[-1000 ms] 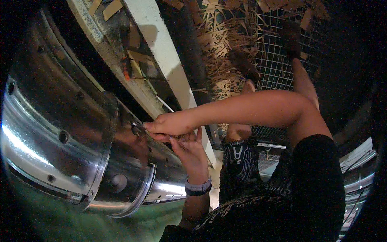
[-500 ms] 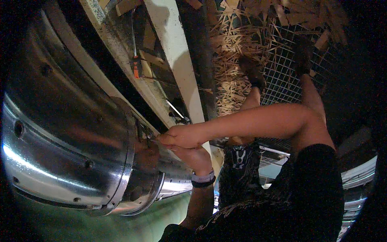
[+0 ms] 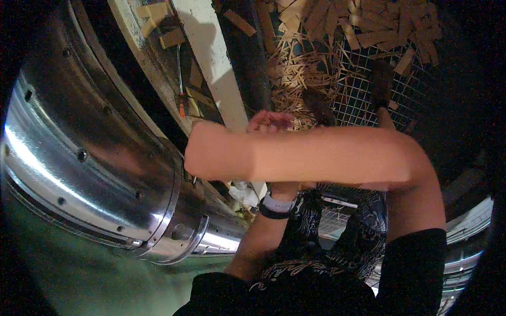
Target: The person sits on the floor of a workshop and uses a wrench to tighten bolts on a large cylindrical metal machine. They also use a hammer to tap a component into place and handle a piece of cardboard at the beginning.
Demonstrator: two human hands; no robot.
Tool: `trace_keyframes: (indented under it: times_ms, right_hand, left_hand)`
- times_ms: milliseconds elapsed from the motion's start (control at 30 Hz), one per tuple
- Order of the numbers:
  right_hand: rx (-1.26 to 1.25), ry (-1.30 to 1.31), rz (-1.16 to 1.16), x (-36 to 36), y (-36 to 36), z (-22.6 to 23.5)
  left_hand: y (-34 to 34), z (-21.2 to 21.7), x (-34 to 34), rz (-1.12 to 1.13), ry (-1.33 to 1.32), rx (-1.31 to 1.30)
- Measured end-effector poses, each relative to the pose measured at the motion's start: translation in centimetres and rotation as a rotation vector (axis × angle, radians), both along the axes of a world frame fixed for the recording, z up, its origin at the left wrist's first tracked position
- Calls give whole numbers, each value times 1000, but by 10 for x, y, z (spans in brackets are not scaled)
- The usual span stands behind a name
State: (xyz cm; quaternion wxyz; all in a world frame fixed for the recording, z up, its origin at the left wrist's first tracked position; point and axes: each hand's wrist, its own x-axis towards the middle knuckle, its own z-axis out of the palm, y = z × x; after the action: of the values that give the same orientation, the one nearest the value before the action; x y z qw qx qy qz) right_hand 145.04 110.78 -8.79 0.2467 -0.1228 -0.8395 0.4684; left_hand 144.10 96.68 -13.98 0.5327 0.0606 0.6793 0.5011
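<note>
A large shiny metal duct (image 3: 79, 158) with riveted bands runs from the left edge toward the middle. My right forearm crosses the picture level from the right, and my right hand (image 3: 196, 150) reaches the duct's raised end ring (image 3: 176, 210), with the fingers hidden there. My left arm, with a white and black wristband (image 3: 278, 206), rises behind that forearm. My left hand (image 3: 269, 120) shows above it with curled fingers, near a white beam (image 3: 211, 58). Whether either hand holds anything is hidden.
Behind the beam stands a dark post (image 3: 245, 52). A wire mesh (image 3: 363, 100) at the top right carries wood strips and straw (image 3: 305, 68). A thin tool with an orange part (image 3: 182, 108) hangs by the beam. A green surface (image 3: 79, 274) lies under the duct.
Both hands were together at the duct's seam. Now my left hand has lifted off toward the beam, and my right forearm lies level across it with its hand at the duct's rim.
</note>
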Motion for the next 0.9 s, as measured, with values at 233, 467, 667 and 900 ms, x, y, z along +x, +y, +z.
trace_keyframes:
  times_ms: [233,467,667,900]
  right_hand:
    - [-374,-62,179,12,-29,-25]
    - [-771,332,-126,-8,-84,-30]
    - [-1075,561,-206,-39,-119,-35]
    - [-1226,745,-315,-61,-154,-20]
  left_hand:
    - [-4,24,31,-945,676,-157]
    - [-117,-11,12,-641,305,-391]
    - [-183,11,-11,-1128,569,-624]
    - [-243,14,-32,-1608,772,-841]
